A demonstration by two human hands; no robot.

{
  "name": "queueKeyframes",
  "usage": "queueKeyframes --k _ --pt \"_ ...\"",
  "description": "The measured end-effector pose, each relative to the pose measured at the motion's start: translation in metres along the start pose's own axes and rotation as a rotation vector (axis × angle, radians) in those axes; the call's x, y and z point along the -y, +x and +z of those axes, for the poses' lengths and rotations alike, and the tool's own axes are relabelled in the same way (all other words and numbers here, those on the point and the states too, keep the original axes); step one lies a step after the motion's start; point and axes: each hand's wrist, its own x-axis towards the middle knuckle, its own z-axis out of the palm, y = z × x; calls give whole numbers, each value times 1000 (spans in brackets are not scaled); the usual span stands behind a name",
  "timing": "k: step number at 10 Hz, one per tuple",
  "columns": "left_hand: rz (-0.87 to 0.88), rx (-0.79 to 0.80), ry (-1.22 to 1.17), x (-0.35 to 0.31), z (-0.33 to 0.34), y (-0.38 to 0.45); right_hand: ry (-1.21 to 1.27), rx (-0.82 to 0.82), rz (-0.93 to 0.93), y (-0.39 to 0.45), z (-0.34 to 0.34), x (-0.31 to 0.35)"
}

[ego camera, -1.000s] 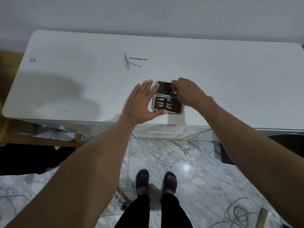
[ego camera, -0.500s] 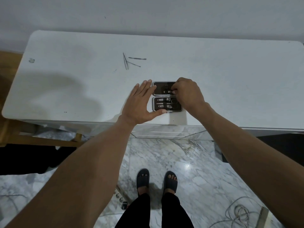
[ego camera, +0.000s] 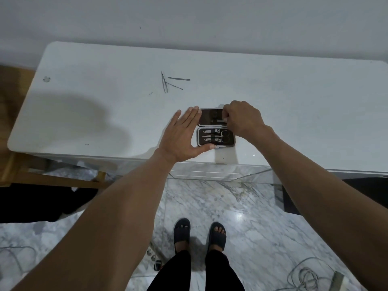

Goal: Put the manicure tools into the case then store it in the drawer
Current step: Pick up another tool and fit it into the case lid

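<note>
A black manicure case (ego camera: pixel 211 117) lies open flat near the front edge of the white table (ego camera: pixel 294 97). Its near half holds clippers, a file and small scissors (ego camera: pixel 216 136). My left hand (ego camera: pixel 182 135) rests flat against the case's left side, fingers spread, thumb along the front edge. My right hand (ego camera: pixel 241 119) is over the far half of the case, fingertips pinched on a small metal tool (ego camera: pixel 222 121) against the lining. Further back lie tweezers (ego camera: pixel 164 82), a cuticle pusher (ego camera: pixel 178 79) and a thin pick (ego camera: pixel 174 86).
Below the table's front edge is a mirrored drawer front (ego camera: pixel 210 172). A wooden chair (ego camera: pixel 52 179) stands at the left. The marble floor holds my sandalled feet (ego camera: pixel 199 234), a power strip (ego camera: pixel 154 257) and coiled cables (ego camera: pixel 308 276).
The case lid has gone from partly raised to lying flat open. My right hand has shifted onto the far half with the small tool. My left hand has stayed beside the case.
</note>
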Motion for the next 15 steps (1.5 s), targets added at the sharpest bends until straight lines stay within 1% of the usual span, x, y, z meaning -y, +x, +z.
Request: queueKeyframes --k 1,4,5,7,8,9,11,12,13,14,15 --pt "-6 -1 -7 0 0 0 24 68 30 4 -5 -3" --pt "-12 41 5 0 -2 1 318 81 16 -1 0 -16" --pt "-7 27 5 0 -1 1 363 106 22 1 -2 -19" --pt "-8 28 1 0 -2 1 200 139 -62 5 -4 -22" --pt "-4 33 -3 0 -2 1 94 93 -45 0 -1 -23" --pt "-10 31 2 0 -2 1 128 64 29 -3 1 -28" --pt "-18 60 0 0 -4 1 395 73 193 -4 -1 -32" --pt "-20 55 -4 0 -3 1 574 88 298 -8 -3 -44" --pt "-23 59 -16 -1 -3 1 732 60 323 -13 0 -51" --pt "-26 69 -13 -1 -4 2 761 32 312 -15 4 -51" --pt "-28 74 -11 -2 -5 2 686 21 274 -14 9 -49"
